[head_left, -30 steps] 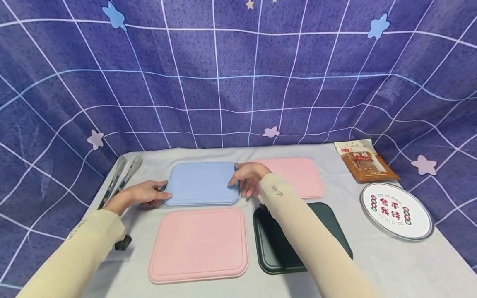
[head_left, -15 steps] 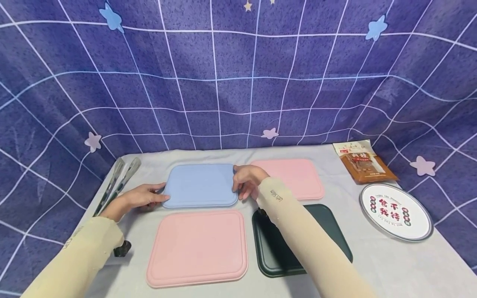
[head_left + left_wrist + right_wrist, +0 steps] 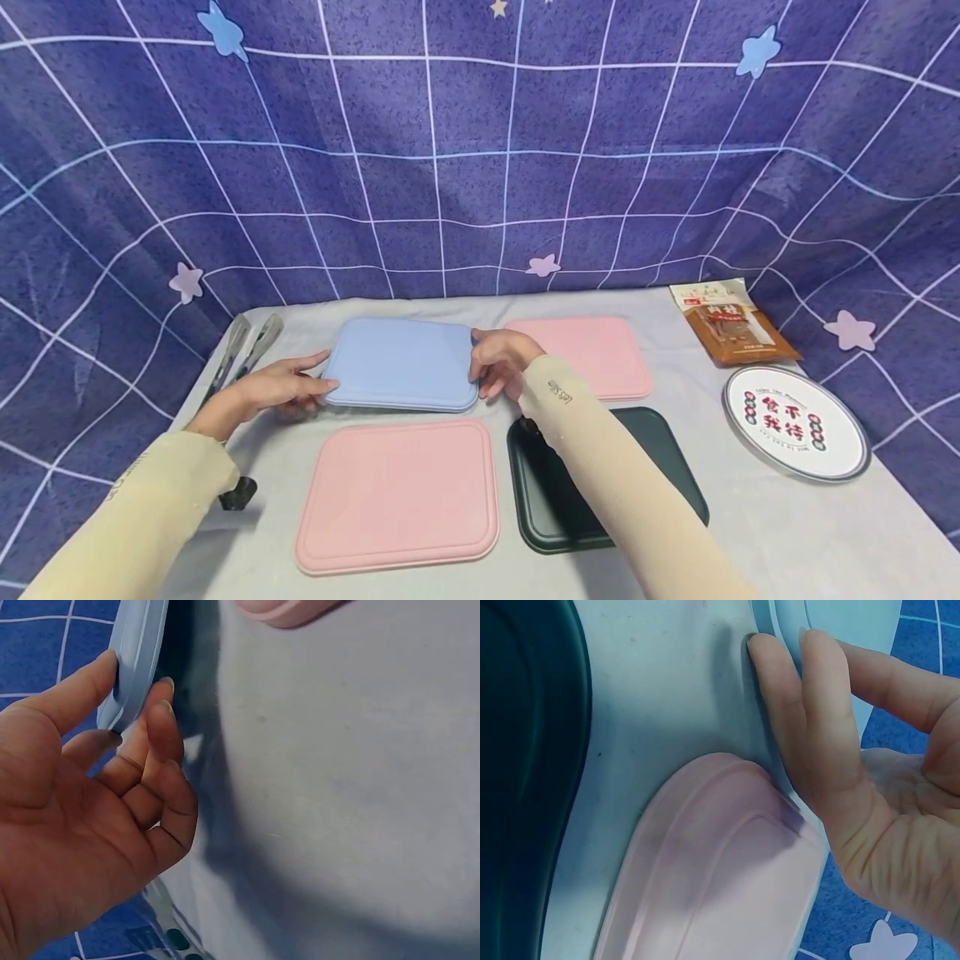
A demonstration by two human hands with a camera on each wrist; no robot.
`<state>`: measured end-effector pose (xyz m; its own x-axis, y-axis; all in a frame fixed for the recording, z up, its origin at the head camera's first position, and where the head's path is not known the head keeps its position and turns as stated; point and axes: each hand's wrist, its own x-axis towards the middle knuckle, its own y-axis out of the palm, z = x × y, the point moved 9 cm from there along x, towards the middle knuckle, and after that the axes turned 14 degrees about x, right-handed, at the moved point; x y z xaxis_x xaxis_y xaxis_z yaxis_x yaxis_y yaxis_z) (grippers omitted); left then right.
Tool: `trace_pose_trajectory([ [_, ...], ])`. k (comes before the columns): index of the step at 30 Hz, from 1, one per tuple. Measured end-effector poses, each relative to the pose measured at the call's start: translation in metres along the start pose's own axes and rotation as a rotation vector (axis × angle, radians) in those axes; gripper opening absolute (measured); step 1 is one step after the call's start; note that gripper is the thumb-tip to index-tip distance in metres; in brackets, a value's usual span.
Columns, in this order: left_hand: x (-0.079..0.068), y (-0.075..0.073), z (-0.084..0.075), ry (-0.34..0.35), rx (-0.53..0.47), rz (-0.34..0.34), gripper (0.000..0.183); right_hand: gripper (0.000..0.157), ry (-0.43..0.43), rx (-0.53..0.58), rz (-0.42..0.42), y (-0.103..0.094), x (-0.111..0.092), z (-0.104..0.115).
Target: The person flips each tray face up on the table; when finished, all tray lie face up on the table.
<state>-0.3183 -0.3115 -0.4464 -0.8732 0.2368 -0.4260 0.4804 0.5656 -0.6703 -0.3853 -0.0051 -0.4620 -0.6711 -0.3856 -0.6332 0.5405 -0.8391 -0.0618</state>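
Note:
A light blue rectangular board (image 3: 405,362) with rounded corners lies at the back left of the white table, its left end raised off the cloth. My left hand (image 3: 281,387) holds that left end. In the left wrist view, the thumb lies on one face and the index finger reaches behind the edge, while the other fingers are bent beside it. At the opposite end, my right hand (image 3: 504,358) holds the right edge between thumb and fingers, partly hidden. In the right wrist view, two fingertips meet the rim of the blue board (image 3: 840,622).
A pink board (image 3: 397,496) lies in front, and another pink board (image 3: 592,354) stands to the right. My right forearm crosses a dark green board (image 3: 660,458). Metal tongs (image 3: 258,346) lie at left. A brown food packet (image 3: 731,321) and a round white plate (image 3: 795,425) are at right.
The blue board's left end has risen and its surface has tilted. My left hand has shifted slightly left with it. My right hand stays at the right edge, its thumb drawn back from the top.

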Motion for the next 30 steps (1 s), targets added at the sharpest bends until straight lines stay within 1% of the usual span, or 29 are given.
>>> trace_pose_trajectory([
  [3, -0.004, -0.004, -0.007, 0.011, 0.041, -0.025, 0.091, 0.108, 0.002, 0.004, -0.002, 0.0, 0.001, -0.001],
  [7, -0.007, -0.008, -0.013, 0.0, 0.078, -0.04, 0.092, 0.108, 0.006, -0.009, 0.001, 0.001, 0.001, -0.002],
  [10, -0.008, -0.01, -0.017, -0.016, 0.087, -0.04, 0.093, 0.108, 0.012, -0.016, 0.009, 0.001, 0.001, -0.001],
  [18, -0.01, -0.015, -0.031, -0.008, 0.087, -0.052, 0.094, 0.107, 0.019, 0.008, 0.023, -0.001, -0.003, -0.002],
  [21, -0.012, -0.019, -0.038, 0.006, 0.105, -0.067, 0.095, 0.104, 0.015, 0.022, 0.022, -0.003, -0.005, -0.001],
  [24, -0.013, -0.024, -0.043, -0.011, 0.12, -0.092, 0.097, 0.104, 0.002, 0.014, 0.03, -0.003, -0.005, 0.001],
  [26, -0.015, -0.026, -0.049, -0.004, 0.139, -0.094, 0.098, 0.104, 0.002, 0.015, 0.035, -0.003, -0.005, 0.001],
  [28, -0.018, -0.028, -0.054, -0.018, 0.148, -0.1, 0.097, 0.104, 0.008, 0.006, 0.045, -0.001, -0.005, 0.001],
  [30, -0.02, -0.028, -0.06, -0.01, 0.165, -0.095, 0.096, 0.104, 0.013, 0.007, 0.048, -0.001, -0.006, 0.0],
])
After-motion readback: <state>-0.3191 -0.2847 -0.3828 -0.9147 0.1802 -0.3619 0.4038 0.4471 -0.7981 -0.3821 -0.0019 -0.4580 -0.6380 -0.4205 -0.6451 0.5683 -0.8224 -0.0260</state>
